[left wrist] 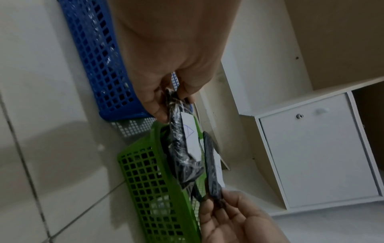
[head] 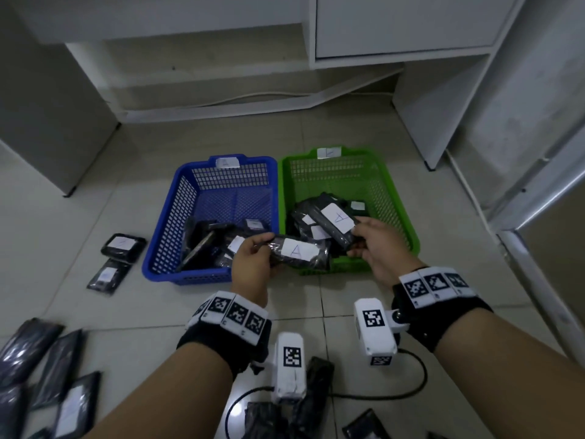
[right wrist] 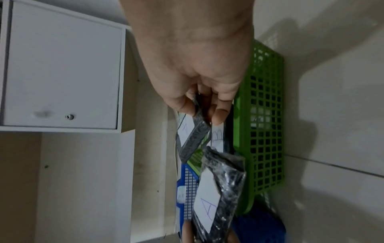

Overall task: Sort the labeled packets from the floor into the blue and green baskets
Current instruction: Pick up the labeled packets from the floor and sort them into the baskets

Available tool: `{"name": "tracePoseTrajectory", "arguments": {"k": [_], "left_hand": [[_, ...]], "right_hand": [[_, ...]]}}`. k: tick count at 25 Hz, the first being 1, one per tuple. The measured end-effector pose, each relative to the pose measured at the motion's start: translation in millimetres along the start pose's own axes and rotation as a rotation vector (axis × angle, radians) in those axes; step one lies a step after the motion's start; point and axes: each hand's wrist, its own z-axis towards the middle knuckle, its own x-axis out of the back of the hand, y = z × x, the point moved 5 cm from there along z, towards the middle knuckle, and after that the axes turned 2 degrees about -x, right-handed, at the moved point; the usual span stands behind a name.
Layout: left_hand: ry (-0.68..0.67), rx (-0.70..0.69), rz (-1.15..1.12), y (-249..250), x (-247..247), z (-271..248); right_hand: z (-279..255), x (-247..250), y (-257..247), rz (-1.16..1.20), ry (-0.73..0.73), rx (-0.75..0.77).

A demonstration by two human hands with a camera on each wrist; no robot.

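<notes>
A blue basket [head: 164,248] and a green basket [head: 395,198] stand side by side on the floor, each holding several black packets with white labels. My left hand [head: 253,258] grips one end of a black packet [head: 297,253] labelled A, held above the gap between the baskets' front rims. My right hand [head: 373,245] pinches a second A-labelled packet [head: 335,224] over the green basket. The left wrist view shows the left-hand packet [left wrist: 182,148] between thumb and fingers. In the right wrist view the right-hand packet [right wrist: 193,136] is edge-on, with a B label [right wrist: 218,136] behind it.
Two black packets [head: 122,247] lie on the floor left of the blue basket, and several more [head: 47,375] sit at the lower left. More packets and a black cable [head: 380,396] lie near my wrists. A white cabinet [head: 405,26] stands behind the baskets.
</notes>
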Motion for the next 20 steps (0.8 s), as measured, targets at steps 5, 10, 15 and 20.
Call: {"name": "tracePoseTrajectory", "arguments": {"k": [5, 10, 15, 20], "left_hand": [[0.061, 0.004, -0.084, 12, 36, 6], [0.136, -0.080, -0.120, 25, 72, 14], [0.195, -0.139, -0.080, 27, 111, 30], [0.150, -0.377, 0.962, 39, 119, 45]], "right_hand": [[-2, -37, 3, 0.033, -0.089, 0.003], [2, -70, 11, -0.037, -0.155, -0.007], [10, -112, 20, -0.210, -0.208, -0.008], [20, -149, 31, -0.201, -0.260, -0.035]]}}
